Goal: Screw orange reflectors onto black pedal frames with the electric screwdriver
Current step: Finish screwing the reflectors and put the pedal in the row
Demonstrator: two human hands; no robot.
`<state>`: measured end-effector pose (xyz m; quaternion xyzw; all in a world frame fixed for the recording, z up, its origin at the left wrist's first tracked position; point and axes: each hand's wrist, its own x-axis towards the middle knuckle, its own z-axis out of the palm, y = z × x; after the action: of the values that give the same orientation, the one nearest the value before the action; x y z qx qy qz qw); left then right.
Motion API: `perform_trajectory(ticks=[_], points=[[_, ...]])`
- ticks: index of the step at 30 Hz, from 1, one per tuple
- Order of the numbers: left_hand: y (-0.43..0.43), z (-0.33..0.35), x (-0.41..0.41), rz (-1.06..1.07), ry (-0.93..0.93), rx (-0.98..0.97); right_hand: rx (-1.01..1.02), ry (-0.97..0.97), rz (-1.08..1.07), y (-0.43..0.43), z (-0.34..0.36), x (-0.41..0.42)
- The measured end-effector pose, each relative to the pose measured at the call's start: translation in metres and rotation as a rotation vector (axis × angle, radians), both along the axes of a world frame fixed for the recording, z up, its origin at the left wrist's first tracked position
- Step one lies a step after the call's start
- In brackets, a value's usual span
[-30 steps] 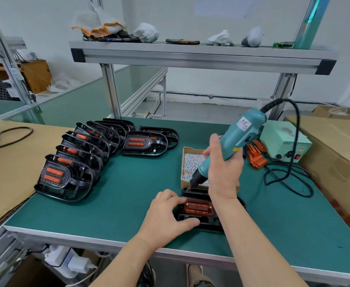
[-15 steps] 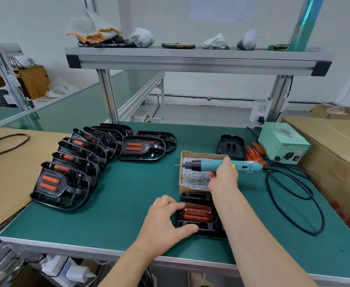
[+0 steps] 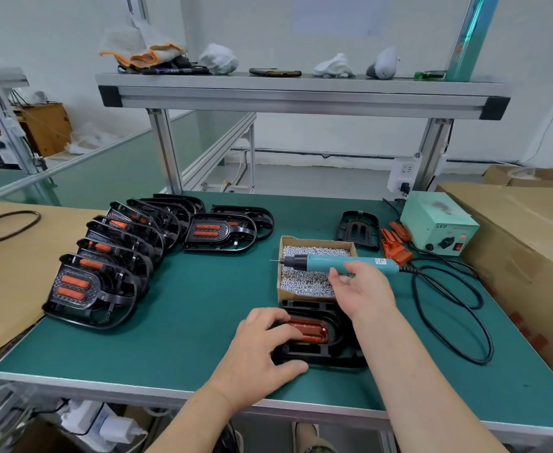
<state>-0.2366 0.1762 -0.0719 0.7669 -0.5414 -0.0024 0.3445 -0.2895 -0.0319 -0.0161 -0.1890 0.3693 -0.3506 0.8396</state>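
Now right hand (image 3: 363,291) off the screwdriver (image 3: 320,263), loosely spread; left hand (image 3: 262,351) still round the pedal frame (image 3: 324,354).

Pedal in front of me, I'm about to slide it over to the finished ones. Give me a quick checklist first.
1. Tool down: ok, the screwdriver lies across the screw box, and the right hand is open beside it.
2. Part held: ok, the left hand grips the pedal frame.
3. Part seated: ok, the orange reflector sits in the frame.
4. Screws tight: cannot tell, too small to see.
5. Path clear: ok, the cord loops off to the right of the pedal.
6. Room at the pile: ok, bare mat lies between the frame and the finished pedals.
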Motion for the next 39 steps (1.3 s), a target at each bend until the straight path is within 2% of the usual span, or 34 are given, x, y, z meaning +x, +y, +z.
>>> perform_trajectory(ticks=[1,4,6,10,11,13,16,19,22,28,30,32,39], points=[[0.0,0.0,0.0,-0.011,0.017,-0.013,-0.085,0.02,0.056,0.002,-0.001,-0.008],[0.001,0.001,-0.003,-0.011,0.062,-0.072,-0.1,-0.013,0.122,-0.001,0.012,-0.038],[0.003,0.003,-0.005,0.017,0.09,-0.126,-0.265,0.041,0.205,0.0,0.017,-0.057],[0.003,0.005,-0.005,0.078,0.127,-0.213,-1.085,0.559,0.366,-0.008,0.009,-0.087],[0.003,0.005,-0.005,0.1,0.145,-0.23,-1.218,0.658,0.415,-0.009,0.008,-0.091],[0.004,0.004,-0.004,0.153,0.196,-0.26,-1.373,0.715,0.555,-0.011,0.002,-0.097],[0.005,0.003,-0.003,0.232,0.272,-0.294,-1.411,0.618,0.612,-0.008,0.001,-0.096],[0.004,0.004,-0.001,0.307,0.44,-0.375,-1.454,0.534,0.536,-0.001,0.003,-0.087],[0.001,0.002,0.005,0.354,0.587,-0.411,-1.581,0.491,0.513,0.005,0.011,-0.076],[-0.001,0.002,0.017,0.426,0.766,-0.456,-1.747,0.464,0.57,0.006,0.033,-0.055],[-0.001,0.001,0.019,0.436,0.835,-0.46,-1.815,0.469,0.551,0.006,0.041,-0.046],[-0.002,0.001,0.019,0.437,0.829,-0.435,-1.863,0.486,0.5,0.008,0.048,-0.033],[-0.003,0.002,0.014,0.462,0.736,-0.405,-1.607,0.598,0.449,0.019,0.054,0.044]])
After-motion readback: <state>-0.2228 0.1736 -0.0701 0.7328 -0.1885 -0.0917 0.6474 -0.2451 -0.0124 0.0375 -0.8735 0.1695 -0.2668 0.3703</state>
